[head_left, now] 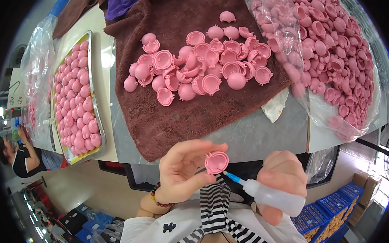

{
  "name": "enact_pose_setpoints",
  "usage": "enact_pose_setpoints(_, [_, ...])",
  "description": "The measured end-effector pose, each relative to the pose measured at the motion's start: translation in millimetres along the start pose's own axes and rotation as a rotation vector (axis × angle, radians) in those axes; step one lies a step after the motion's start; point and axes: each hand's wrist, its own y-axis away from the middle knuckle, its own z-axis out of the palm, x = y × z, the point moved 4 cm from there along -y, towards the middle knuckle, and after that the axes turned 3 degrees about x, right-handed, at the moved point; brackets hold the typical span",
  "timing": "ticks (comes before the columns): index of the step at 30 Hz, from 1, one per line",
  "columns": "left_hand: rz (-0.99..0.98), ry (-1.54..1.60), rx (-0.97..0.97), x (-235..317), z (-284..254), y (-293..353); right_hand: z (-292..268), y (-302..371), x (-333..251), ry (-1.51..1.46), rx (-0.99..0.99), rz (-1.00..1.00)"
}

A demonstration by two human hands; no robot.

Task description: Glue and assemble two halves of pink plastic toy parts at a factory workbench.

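Note:
My left hand (182, 170) is closed on a pink plastic half shell (216, 162), its hollow side facing up between thumb and fingers. In my right hand (283, 178) is a white squeeze bottle (277, 198), tilted toward the left. Its blue needle tip (232, 177) reaches the shell's rim; whether any liquid comes out is too small to tell. Beyond my hands, many loose pink half shells (211, 84) lie on a brown towel (160, 128), some hollow side up and some domed side up.
On the left stands a metal tray (93, 81) full of closed pink balls. A clear plastic bag (306, 104) heaped with pink shells (334, 49) lies at the right. Blue crates (315, 218) stand on the floor to the lower right. Another person (28, 158) sits at far left.

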Motion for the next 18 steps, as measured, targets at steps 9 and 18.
enact_pose_setpoints(9, [0.082,-0.149,-0.12,-1.7,-3.2,-1.8,5.8,3.7,-5.7,0.064,-0.014,0.185])
enact_pose_setpoints(18, [0.09,-0.164,-0.103,-1.8,-4.4,-2.2,6.4,8.0,-4.5,0.054,0.101,0.145])
